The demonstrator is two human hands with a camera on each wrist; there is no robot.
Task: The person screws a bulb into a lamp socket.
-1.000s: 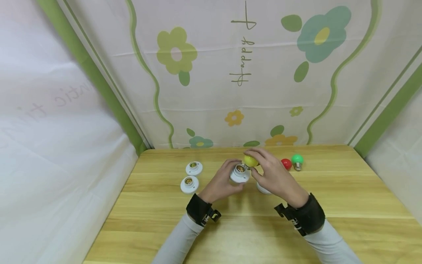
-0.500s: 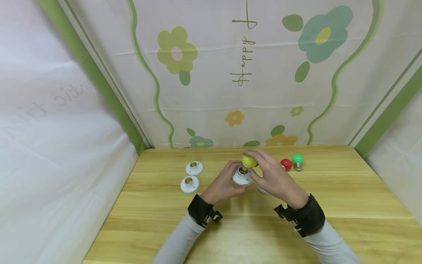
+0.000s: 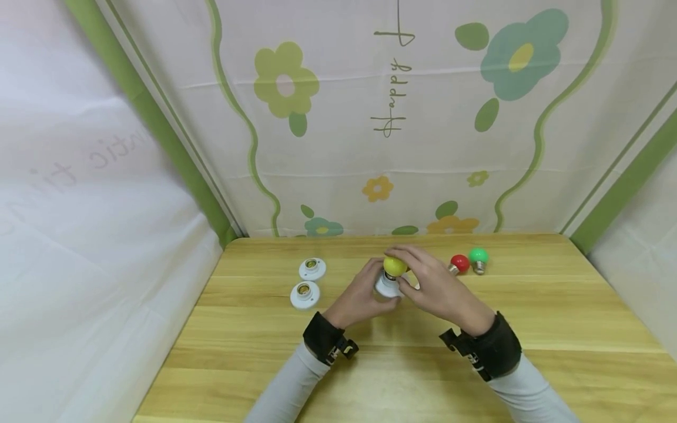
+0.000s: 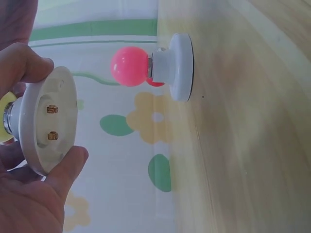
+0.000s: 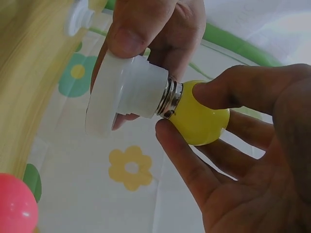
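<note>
My left hand (image 3: 358,298) grips a white round lamp holder (image 3: 386,288) by its rim, raised over the table with its flat back showing in the left wrist view. Between the thumb and fingers of my right hand (image 3: 439,288) is a yellow light bulb (image 5: 206,121). Its metal screw base (image 5: 170,98) sits at the mouth of the holder, with several threads still visible outside. Another white lamp holder (image 4: 181,68) stands on the table with a pinkish-red bulb (image 4: 130,66) fitted in it; my right hand mostly hides this pair in the head view.
Two bare lamp holders, a rear one (image 3: 312,268) and a front one (image 3: 305,295), lie on the wooden table (image 3: 243,364) at left. A red bulb (image 3: 460,263) and a green bulb (image 3: 478,257) lie at back right. Behind hangs a flower-print curtain (image 3: 338,147).
The yellow bulb has come from beside the socket opening to right over it, its base now at the mouth. The lamp holder has shifted slightly right and tilted more upright.
</note>
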